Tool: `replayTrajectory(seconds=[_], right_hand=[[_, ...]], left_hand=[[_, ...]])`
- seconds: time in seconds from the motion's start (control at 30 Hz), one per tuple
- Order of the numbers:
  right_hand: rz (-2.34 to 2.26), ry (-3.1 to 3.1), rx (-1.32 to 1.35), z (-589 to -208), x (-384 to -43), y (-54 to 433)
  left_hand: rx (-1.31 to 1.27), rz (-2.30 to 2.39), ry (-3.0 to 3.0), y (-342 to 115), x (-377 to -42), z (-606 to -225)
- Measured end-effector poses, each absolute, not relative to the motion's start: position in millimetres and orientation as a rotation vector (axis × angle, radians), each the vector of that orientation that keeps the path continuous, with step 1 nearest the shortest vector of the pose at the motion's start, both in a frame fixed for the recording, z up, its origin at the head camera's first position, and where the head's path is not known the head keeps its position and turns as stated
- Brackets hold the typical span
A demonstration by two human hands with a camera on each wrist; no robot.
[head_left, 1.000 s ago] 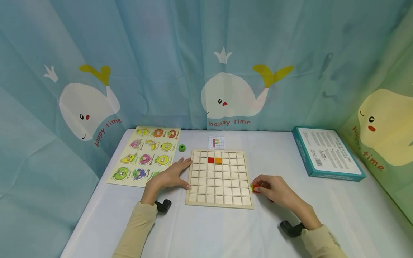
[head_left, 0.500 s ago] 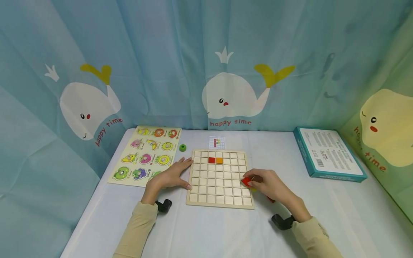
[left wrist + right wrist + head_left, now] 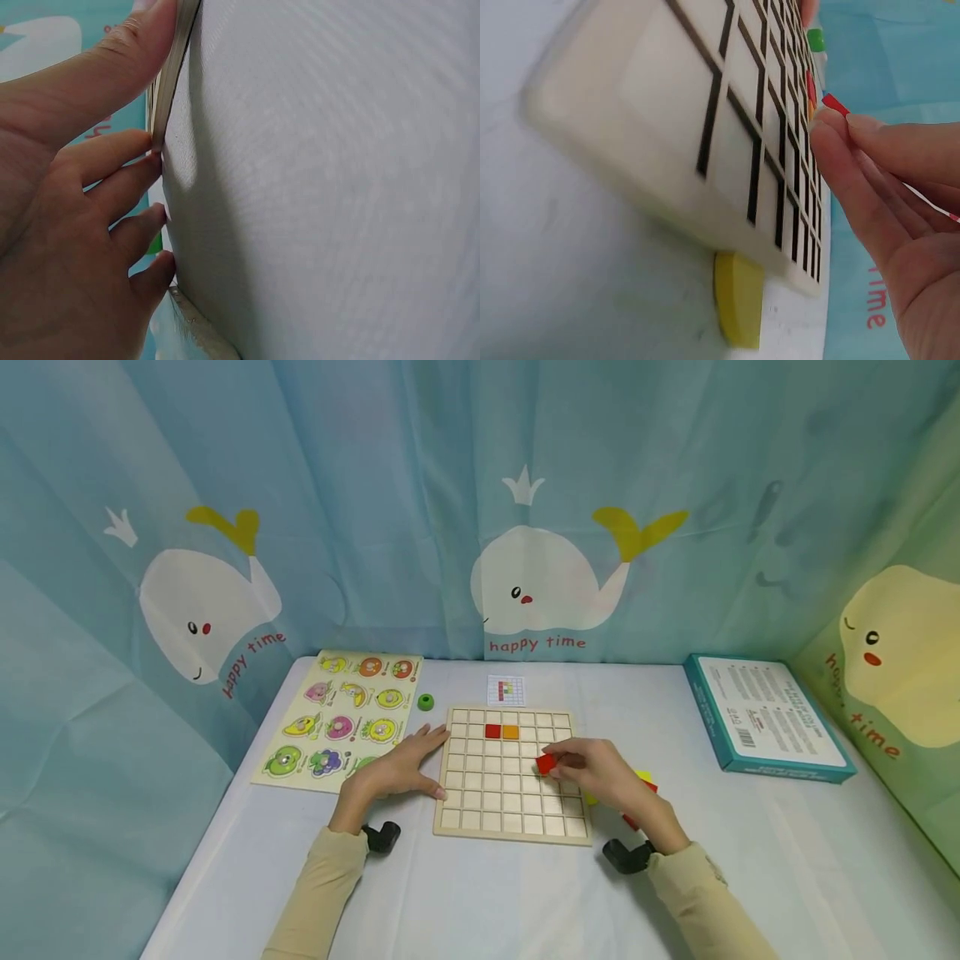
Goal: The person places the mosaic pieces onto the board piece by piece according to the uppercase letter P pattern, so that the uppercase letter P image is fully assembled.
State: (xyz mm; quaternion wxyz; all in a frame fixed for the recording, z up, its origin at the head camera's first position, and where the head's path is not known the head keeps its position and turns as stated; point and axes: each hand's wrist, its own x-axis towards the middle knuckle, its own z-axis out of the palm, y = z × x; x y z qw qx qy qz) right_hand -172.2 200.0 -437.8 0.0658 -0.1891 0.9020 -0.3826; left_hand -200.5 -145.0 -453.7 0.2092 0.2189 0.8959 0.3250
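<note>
While the left hand [image 3: 393, 770], fingers spread, touches the left edge of the board [image 3: 492, 783], the right hand [image 3: 600, 772] pinches a red tile [image 3: 545, 765] above its right half; lowering it flat and square should seat it cleanly.

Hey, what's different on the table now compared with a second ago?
The right hand, pinching a red tile, has moved left and forward from beside the grid board, bringing that tile over it. The left hand stayed at the board's left edge, and the placed red square and orange square stayed put.
</note>
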Motion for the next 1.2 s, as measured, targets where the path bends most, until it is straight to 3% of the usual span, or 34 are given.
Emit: replayTrajectory(seconds=[1.2], right_hand=[[-1.048,2.678,-0.585,-443,-227,128]], left_hand=[[0.583,0.893,2.504,-144,-201,-456]])
